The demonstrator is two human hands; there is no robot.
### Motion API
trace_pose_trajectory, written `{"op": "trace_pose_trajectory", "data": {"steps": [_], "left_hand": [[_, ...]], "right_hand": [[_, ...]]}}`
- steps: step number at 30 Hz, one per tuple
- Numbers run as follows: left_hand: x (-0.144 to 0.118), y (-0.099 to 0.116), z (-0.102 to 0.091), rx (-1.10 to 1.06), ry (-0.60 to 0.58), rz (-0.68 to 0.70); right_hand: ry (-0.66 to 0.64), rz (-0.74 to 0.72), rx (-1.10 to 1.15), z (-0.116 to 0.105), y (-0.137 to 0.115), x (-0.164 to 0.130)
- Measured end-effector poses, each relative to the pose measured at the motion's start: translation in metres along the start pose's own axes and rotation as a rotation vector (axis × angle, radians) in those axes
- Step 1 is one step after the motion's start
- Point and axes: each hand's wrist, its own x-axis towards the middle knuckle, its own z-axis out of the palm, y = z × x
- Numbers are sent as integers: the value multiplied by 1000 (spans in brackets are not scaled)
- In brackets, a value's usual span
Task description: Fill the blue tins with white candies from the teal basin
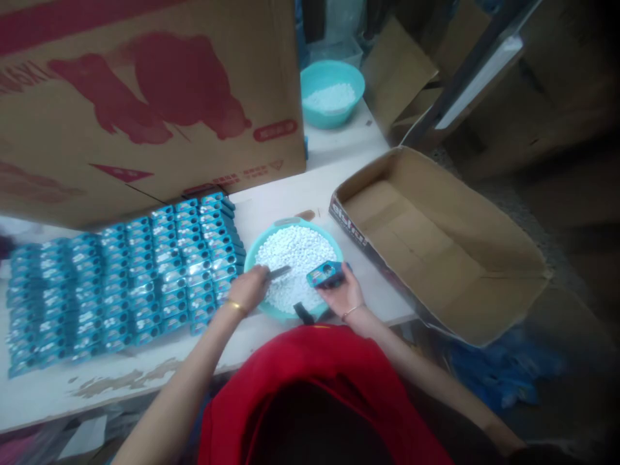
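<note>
A turquoise basin (249, 255) holds a heap of small white pellets (295, 248). Over its left rim, my left hand (249, 289) is closed on a dark, narrow, flat tool (279, 272) whose tip points into the pellets; its exact kind is unclear. At the right rim, my right hand (345, 296) grips a small teal box (323, 274) with a dark round opening on its upper face, tilted above the pellets. To the left, many similar teal boxes (145, 290) lie packed in rows on the white table (194, 355).
A large printed carton (194, 77) stands behind the rows. An open shallow cardboard box (416, 239) sits at the right table edge. Farther back is a second turquoise basin (332, 117) with white pellets. Loose cardboard (400, 71) leans beyond it.
</note>
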Motion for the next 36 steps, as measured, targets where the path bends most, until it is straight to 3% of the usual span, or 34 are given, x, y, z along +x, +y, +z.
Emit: {"op": "trace_pose_trajectory", "data": {"steps": [4,7,11,16,21,26,29,31,36], "left_hand": [[25,-3,83,-128,-18,3],[33,5,110,-245,28,30],[21,-6,95,-371,80,121],[-16,-18,36,-435,130,230],[-40,14,-20,-290,105,327],[-51,53,-46,122,93,222],[-52,48,-46,67,139,214],[-47,33,-33,-82,153,202],[-20,-7,36,-322,103,38]], "right_hand": [[10,-53,-20,-2,-3,-4],[31,-113,-24,-3,-8,-8],[59,-174,-22,-5,-15,-11],[89,-168,-7,-2,-11,-7],[21,-86,-38,4,6,0],[-54,-59,-92,4,17,2],[-51,-59,-83,2,15,2],[-27,-63,-55,0,12,1],[-21,-62,-26,-2,7,-1]]}}
